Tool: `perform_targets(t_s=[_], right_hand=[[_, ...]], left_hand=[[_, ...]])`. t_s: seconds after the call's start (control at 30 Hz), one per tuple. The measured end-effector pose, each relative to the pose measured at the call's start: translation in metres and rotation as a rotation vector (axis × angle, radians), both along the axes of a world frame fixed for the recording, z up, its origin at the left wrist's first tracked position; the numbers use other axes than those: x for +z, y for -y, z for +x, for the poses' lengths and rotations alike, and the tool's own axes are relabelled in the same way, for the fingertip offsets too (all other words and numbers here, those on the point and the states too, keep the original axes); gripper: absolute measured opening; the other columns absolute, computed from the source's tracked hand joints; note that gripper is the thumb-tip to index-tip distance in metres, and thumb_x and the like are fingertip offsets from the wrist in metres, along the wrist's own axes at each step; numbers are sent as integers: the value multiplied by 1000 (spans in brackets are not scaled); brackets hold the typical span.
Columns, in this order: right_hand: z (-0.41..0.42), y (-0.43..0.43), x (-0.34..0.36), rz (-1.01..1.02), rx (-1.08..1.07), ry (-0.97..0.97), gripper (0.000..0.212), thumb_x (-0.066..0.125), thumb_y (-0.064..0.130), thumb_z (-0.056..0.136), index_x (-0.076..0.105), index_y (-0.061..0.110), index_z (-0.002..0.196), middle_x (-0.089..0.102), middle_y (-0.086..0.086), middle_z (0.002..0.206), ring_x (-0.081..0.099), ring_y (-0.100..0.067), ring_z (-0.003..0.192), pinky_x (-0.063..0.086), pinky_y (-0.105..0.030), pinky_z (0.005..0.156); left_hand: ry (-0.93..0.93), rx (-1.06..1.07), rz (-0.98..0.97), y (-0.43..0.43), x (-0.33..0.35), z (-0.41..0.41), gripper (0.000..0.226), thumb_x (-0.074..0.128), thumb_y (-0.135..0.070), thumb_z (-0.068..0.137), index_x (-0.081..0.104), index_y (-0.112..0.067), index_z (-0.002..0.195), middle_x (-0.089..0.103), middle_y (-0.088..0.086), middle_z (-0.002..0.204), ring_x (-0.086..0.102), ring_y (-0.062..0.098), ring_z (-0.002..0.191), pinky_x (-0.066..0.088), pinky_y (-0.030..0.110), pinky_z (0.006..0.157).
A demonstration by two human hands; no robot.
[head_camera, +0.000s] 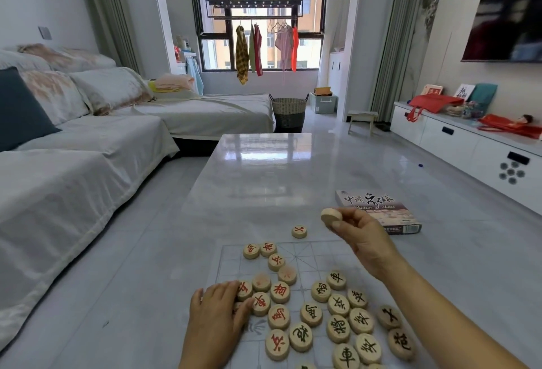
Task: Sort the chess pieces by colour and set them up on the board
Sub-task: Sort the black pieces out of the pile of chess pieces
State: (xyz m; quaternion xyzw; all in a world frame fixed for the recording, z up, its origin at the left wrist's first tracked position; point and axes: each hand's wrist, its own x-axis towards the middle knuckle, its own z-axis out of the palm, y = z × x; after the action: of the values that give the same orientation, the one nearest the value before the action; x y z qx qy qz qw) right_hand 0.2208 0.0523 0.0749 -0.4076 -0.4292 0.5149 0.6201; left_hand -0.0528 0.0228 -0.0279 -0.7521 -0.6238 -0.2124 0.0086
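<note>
Over the far right corner of the board (316, 251), one piece is held up for sorting.
Head view: the right hand (363, 239) pinches a piece (331, 216), its marked face hidden, above the worktop (264, 169). The left hand (218, 310) lies flat-fingered, gripping nothing, on the red pieces (280, 292) near left. The black pieces (338, 329) crowd near right. Best to turn it, read its colour, then set it with its group.

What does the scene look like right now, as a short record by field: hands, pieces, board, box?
board: clear sheet on the table
right hand: raised above the table, pinches one lifted piece, its character not visible
left hand: rests on the red pieces at the board's left
black pieces: clustered on the board's right
stray piece: red, just beyond the board's far edge
box: lies flat on the table, beyond the right hand
</note>
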Motion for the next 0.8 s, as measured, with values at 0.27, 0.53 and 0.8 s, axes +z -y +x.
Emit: perform_targets(t_s=[0.27, 0.53, 0.8], right_hand=[[9, 32, -2, 529, -339, 817, 22, 65, 2, 81, 66, 17, 97, 61, 9, 119, 55, 2, 112, 46, -15, 91], [16, 47, -14, 856, -505, 1037, 22, 53, 24, 90, 61, 13, 107, 54, -6, 123, 49, -11, 119, 40, -17, 102], [-20, -4, -48, 315, -289, 1237, 14, 64, 18, 85, 69, 15, 98, 61, 1, 100, 53, -5, 82, 42, -19, 70]], left_hand=[[77, -16, -7, 2, 0, 0, 105, -19, -79, 65, 55, -26, 118, 61, -9, 116, 52, 11, 112, 30, 40, 104], [70, -5, -15, 2, 0, 0, 95, -10, -77, 73, 60, -26, 111, 65, -9, 107, 57, 12, 105, 33, 45, 102], [67, -3, -34, 4, 3, 3, 65, 16, -62, 78, 58, -26, 112, 64, -9, 109, 56, 13, 106, 29, 44, 105]])
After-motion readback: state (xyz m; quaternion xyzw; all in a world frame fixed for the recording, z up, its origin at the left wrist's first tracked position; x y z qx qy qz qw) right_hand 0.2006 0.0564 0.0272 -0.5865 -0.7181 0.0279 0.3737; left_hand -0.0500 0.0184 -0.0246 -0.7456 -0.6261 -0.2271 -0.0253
